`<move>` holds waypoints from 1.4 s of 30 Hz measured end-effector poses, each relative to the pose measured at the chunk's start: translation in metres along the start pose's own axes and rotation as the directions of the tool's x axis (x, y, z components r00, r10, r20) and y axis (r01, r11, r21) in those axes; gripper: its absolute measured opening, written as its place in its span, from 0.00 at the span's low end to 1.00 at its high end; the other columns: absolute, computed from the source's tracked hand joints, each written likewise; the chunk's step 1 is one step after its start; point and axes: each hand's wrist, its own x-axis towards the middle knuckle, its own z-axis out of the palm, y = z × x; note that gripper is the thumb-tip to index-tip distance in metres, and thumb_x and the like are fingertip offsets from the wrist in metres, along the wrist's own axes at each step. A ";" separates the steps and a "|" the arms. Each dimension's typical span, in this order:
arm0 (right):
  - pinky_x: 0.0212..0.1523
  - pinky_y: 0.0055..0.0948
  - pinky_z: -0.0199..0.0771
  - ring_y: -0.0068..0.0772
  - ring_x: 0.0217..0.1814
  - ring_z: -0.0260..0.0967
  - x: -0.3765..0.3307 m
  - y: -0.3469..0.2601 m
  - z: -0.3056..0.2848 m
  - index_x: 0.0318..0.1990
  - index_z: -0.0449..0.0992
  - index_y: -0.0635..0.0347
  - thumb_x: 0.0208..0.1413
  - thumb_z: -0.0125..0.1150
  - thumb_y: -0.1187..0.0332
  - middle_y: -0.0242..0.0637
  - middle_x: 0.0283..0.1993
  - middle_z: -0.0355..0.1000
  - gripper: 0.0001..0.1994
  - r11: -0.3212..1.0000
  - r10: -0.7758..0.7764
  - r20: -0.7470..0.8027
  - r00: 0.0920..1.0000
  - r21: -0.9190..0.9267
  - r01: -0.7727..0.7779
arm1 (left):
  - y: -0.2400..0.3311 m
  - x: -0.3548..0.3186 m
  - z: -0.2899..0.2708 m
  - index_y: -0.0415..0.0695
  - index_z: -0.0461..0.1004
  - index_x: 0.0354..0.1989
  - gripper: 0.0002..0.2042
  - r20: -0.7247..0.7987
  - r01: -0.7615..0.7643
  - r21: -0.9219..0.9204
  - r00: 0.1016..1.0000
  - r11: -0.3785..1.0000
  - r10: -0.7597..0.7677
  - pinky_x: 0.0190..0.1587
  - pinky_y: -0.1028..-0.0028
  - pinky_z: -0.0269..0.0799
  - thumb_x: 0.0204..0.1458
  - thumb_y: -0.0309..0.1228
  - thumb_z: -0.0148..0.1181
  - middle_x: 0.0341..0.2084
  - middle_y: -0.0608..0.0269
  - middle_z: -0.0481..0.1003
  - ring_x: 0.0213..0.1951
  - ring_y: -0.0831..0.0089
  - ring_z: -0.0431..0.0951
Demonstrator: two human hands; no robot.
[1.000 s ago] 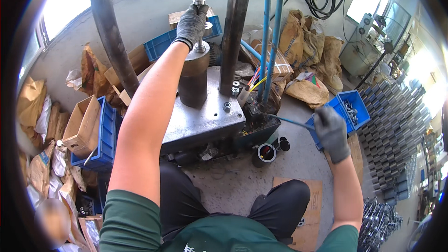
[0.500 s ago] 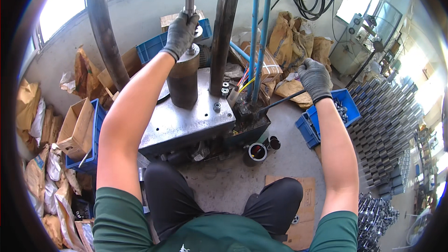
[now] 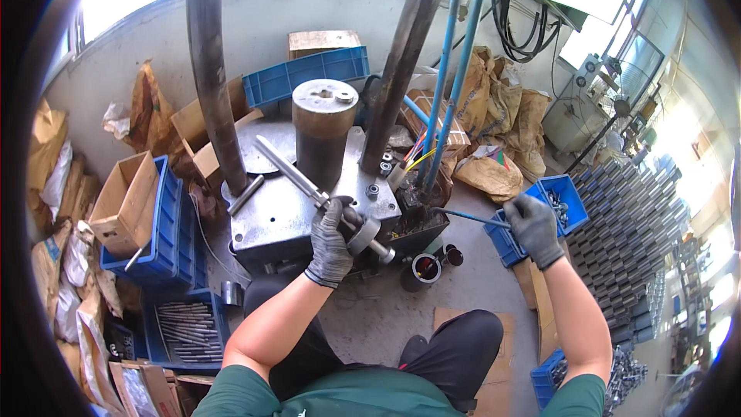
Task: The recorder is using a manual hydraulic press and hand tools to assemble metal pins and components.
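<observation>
My left hand (image 3: pixel 333 239), in a grey glove, is closed around a shiny metal piston rod (image 3: pixel 289 170), held slantwise over the front of the steel press table (image 3: pixel 270 220). A round collar (image 3: pixel 364 236) sits on the rod just beyond my fingers. Behind it, a thick metal cylinder (image 3: pixel 320 139) stands upright on the table, a small nut-like ring on its top face. My gloved right hand (image 3: pixel 533 228) is closed on the end of a lever (image 3: pixel 471 217) to the right of the press. A short metal pin (image 3: pixel 246 194) lies on the table's left side.
Two steel columns (image 3: pixel 210 69) flank the cylinder. Blue hoses (image 3: pixel 463 62) rise at right. A blue bin (image 3: pixel 562 205) of small parts, stacked tubes (image 3: pixel 637 224), and a crate of rods (image 3: pixel 185 328) surround me. Open tubes (image 3: pixel 422 270) stand on the floor.
My left hand has come down and nearer, bringing the rod away from above the cylinder and tilting it. My right hand and the lever have swung downward.
</observation>
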 end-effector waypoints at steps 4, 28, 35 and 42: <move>0.42 0.31 0.79 0.37 0.37 0.80 -0.043 -0.013 0.016 0.42 0.81 0.65 0.62 0.67 0.68 0.44 0.35 0.81 0.08 0.947 0.054 0.046 0.997 0.316 -0.066 | -0.016 0.022 -0.045 0.43 0.75 0.46 0.16 -0.170 0.505 -0.230 0.821 0.832 -0.545 0.38 0.57 0.84 0.65 0.45 0.55 0.26 0.67 0.74 0.30 0.68 0.79; 0.27 0.27 0.78 0.27 0.28 0.77 -0.174 -0.137 0.224 0.50 0.81 0.51 0.66 0.42 0.28 0.34 0.36 0.81 0.36 -0.361 0.044 0.814 0.579 0.553 -0.751 | -0.044 -0.057 -0.036 0.40 0.74 0.49 0.15 0.134 0.707 0.242 0.654 0.665 -0.744 0.48 0.66 0.78 0.66 0.40 0.55 0.37 0.57 0.79 0.40 0.66 0.81; 0.25 0.30 0.75 0.27 0.28 0.77 -0.193 -0.131 0.185 0.51 0.81 0.51 0.69 0.48 0.50 0.34 0.30 0.78 0.19 -0.191 0.089 0.791 0.605 0.610 -0.769 | -0.055 -0.064 -0.072 0.44 0.71 0.64 0.31 0.326 0.740 0.411 0.426 0.532 -0.844 0.67 0.57 0.65 0.69 0.59 0.45 0.54 0.57 0.77 0.59 0.62 0.75; 0.37 0.38 0.78 0.39 0.36 0.78 -0.208 -0.101 0.220 0.41 0.82 0.52 0.58 0.60 0.65 0.35 0.34 0.80 0.08 0.411 0.397 0.218 0.891 0.826 -0.385 | -0.100 -0.054 -0.040 0.45 0.64 0.71 0.33 0.362 0.453 0.511 0.658 0.731 -0.661 0.61 0.65 0.70 0.68 0.57 0.49 0.53 0.60 0.73 0.51 0.67 0.75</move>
